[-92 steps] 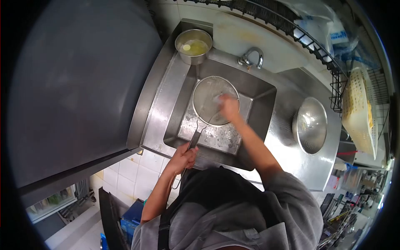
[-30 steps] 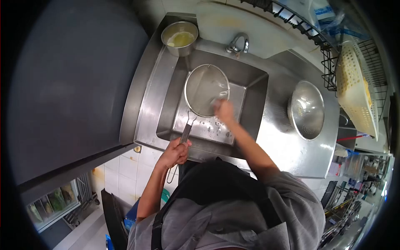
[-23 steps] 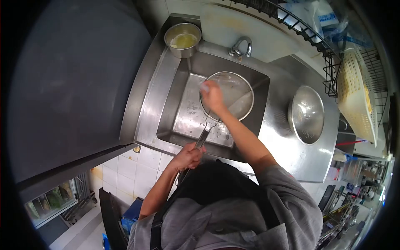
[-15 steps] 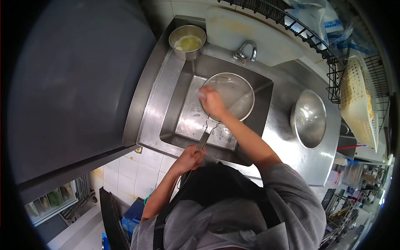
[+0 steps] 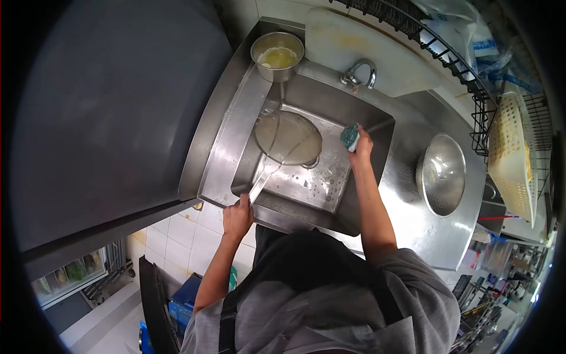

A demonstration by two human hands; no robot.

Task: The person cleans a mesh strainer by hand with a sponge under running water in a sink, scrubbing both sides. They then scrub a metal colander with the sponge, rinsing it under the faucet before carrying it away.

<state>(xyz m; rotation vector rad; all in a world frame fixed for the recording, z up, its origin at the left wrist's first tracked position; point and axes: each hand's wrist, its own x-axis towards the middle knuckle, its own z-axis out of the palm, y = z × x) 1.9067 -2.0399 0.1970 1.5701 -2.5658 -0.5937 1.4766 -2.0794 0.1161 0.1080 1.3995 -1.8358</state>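
My left hand [image 5: 238, 218] is closed around the long handle of a round mesh strainer [image 5: 289, 138], at the sink's front edge. The strainer's wide fine-mesh head lies over the left part of the metal sink [image 5: 330, 192], and the sink floor shows beyond its rim. In my right hand [image 5: 362, 148] is a scouring sponge [image 5: 349, 137], dark green with a pale side. That hand hovers over the right side of the basin, apart from the strainer.
A metal pot [image 5: 277, 57] with yellowish liquid stands at the back left corner. The faucet [image 5: 361, 74] rises behind the basin, before a white board [image 5: 365, 47]. On the right counter rests a metal colander [image 5: 442, 175], with a white plastic basket [image 5: 512, 156] beyond.
The strainer has shifted left and turned in my left hand. My right hand has moved off the mesh to the right, and the sponge now shows clearly.
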